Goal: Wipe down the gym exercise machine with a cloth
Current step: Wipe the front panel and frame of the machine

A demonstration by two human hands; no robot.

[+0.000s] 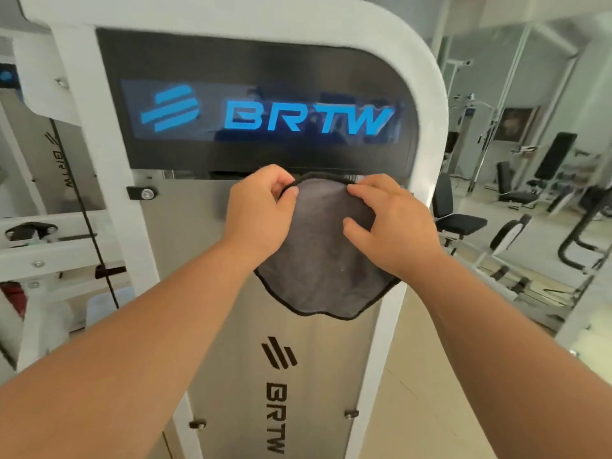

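Observation:
A white-framed gym machine (427, 104) stands right in front of me, with a dark panel bearing a blue BRTW logo (308, 119) above a silver shroud (231, 359). A grey cloth with a black hem (324, 260) hangs against the shroud just under the dark panel. My left hand (258, 210) pinches the cloth's upper left edge between thumb and fingers. My right hand (387, 223) lies on the cloth's upper right part, its fingers bent over the fabric and thumb pressed into it.
A black cable (86, 210) runs down the white frame at my left, beside bolts and a black bracket (142, 193). At the right, a mirror wall shows benches and other machines (530, 193). Pale tiled floor (414, 409) lies at the lower right.

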